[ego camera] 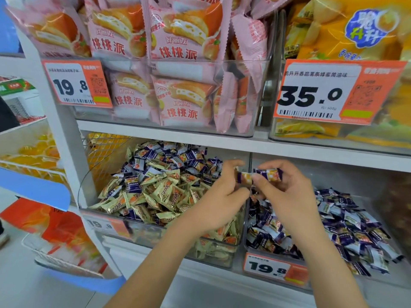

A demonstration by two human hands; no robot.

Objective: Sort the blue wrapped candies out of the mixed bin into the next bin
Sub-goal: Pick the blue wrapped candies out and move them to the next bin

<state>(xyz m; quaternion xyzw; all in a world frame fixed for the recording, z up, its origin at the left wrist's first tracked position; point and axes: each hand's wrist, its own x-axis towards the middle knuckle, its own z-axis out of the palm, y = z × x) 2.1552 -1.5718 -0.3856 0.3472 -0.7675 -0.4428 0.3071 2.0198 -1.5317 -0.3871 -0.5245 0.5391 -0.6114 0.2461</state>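
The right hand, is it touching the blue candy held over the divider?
Touching. The head view shows the right hand pinching the blue wrapped candy between thumb and fingers above the bins.

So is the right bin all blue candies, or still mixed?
All blue, as far as it shows: the right bin holds only blue candies. The cream ones lie only in the left bin.

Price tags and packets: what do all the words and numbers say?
"19.8": upper left price tag.
"35.0", "元/500g": upper right price tag.
"19.8": lower right bin's tag.
"19.8", blurred: mixed bin's tag.
"桃桃派": pink packets.
Candy wrappers: too small to read.
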